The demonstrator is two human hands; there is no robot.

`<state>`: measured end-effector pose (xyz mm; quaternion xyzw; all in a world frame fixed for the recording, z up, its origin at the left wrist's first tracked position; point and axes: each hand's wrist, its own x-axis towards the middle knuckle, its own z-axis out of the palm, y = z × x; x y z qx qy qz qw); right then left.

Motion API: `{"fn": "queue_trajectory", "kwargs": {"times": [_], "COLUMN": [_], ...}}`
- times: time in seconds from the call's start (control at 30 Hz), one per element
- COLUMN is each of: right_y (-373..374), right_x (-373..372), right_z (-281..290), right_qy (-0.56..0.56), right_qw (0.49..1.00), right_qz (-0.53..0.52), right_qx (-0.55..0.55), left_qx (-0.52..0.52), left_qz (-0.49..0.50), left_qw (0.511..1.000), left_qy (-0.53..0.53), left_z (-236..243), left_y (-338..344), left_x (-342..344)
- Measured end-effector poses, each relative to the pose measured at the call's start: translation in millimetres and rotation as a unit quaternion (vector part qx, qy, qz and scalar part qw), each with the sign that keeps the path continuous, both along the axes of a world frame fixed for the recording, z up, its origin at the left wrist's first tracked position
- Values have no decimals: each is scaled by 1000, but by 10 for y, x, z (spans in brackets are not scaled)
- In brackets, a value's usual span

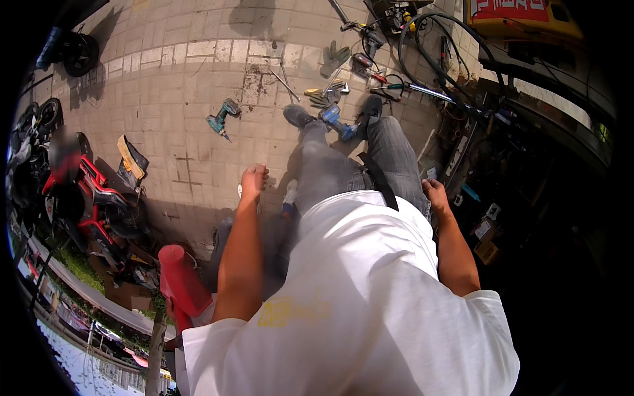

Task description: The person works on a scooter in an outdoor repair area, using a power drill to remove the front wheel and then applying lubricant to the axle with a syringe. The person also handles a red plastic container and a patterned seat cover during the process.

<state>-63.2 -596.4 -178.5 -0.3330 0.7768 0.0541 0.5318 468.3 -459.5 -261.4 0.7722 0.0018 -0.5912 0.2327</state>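
well, left hand [254, 181] loosely closed — right hand [436, 194] by grey jeans [396, 152], too unclear to tell its grip.

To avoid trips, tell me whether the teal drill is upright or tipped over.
Tipped: the teal drill lies on the paving, showing its side profile.

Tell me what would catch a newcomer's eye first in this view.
Probably the white T-shirt filling the lower middle, then the bright red two-wheeler at the left. After those, the teal power tool stands out on the pale paving ahead of the left hand, with a blue power tool between the dark shoes.
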Motion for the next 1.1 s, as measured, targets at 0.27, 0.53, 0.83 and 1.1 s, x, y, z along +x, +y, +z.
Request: {"fn": "queue_trajectory", "kwargs": {"times": [0.27, 0.53, 0.83, 1.1], "right_y": [211, -222, 803, 1479], "right_x": [-419, -121, 129, 317], "right_z": [-239, -720, -2476, -3480], "right_qy": [5, -137, -256, -287], "right_qw": [997, 988, 906, 892], "right_qz": [-24, -66, -322, -342], "right_qx": [71, -39, 101, 73], "left_qx": [-18, 0, -80, -33], "left_qz": [-17, -228, -687, -852], "left_qw": [999, 969, 720, 497], "left_qy": [-27, -100, -58, -159], "left_z": [98, -181, -2233, -5400], "left_y": [-70, -15, -1080, -1464], "left_x": [-169, -811, -2705, -3581]}}
